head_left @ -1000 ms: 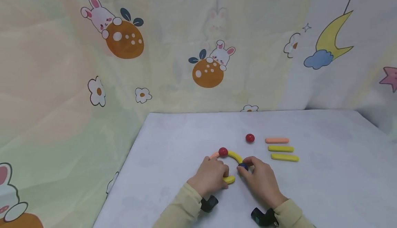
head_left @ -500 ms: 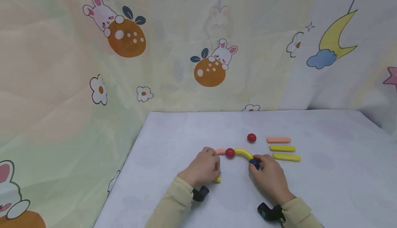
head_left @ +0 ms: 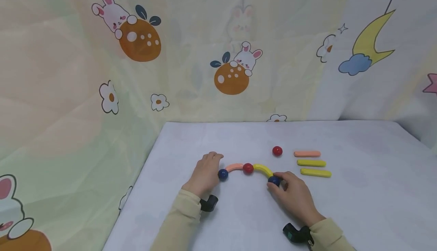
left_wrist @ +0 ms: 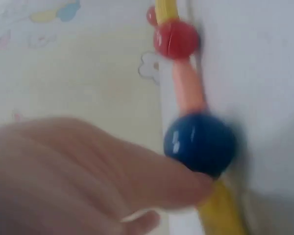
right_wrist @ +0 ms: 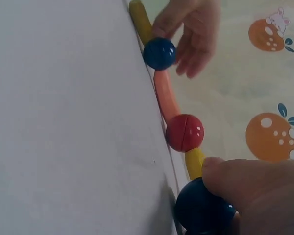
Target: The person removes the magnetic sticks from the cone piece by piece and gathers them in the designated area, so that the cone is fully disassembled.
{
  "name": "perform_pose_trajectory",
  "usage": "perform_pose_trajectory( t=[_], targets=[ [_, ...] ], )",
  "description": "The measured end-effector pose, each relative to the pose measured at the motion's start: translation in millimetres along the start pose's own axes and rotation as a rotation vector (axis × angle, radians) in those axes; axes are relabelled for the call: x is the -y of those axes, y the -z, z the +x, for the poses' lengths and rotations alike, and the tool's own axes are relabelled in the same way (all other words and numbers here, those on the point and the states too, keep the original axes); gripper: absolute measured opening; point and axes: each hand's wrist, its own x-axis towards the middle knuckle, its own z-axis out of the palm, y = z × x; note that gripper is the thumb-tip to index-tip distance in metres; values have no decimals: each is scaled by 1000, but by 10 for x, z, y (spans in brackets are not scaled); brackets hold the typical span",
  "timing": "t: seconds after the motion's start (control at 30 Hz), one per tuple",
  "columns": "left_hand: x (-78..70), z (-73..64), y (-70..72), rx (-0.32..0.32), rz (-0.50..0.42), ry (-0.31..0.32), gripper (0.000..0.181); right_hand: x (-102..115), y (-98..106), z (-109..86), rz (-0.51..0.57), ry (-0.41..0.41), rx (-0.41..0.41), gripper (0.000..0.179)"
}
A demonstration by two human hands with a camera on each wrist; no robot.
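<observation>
The two blue balls (left_wrist: 201,142) I handle and the red ball (left_wrist: 175,40) between them look like smooth, glossy plastic. The curved peach rod (head_left: 235,167) and curved yellow rod (head_left: 263,169) look plastic too, smooth but softer in sheen, like the straight rods (head_left: 311,163) toward the far right corner of the matt surface (head_left: 191,141). Beyond its far edge, the backdrop (head_left: 191,42) is creased matt cloth, as are my sleeves (head_left: 179,220).

I can make out no readable text, label, brand, number or sign on my feeds, whether from the head or either wrist.
</observation>
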Motion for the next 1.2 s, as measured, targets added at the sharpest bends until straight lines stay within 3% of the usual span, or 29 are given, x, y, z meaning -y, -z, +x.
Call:
perform_pose_trajectory(
  t=[0.2,0.37,0.47,0.67,0.97,1.2],
  targets=[
    [-242,34,-130,-62,58,-206,39,111,-101,-66,42,48,16,37],
    [-367,26,-294,-71,112,-260,44,173,-160,-111,72,127,42,33],
    [-359,22,-364,-99,115,-258,44,191,-186,-118,75,172,71,34],
    [-277,36,-432,-193,63,-192,22,217,-216,-110,81,208,103,35],
    [-293,80,-421,-154,29,-84,16,163,-165,-63,143,207,93,33],
    [-300,91,-419,-134,9,-52,14,89,-103,95,107,96,-2,38]
  ],
)
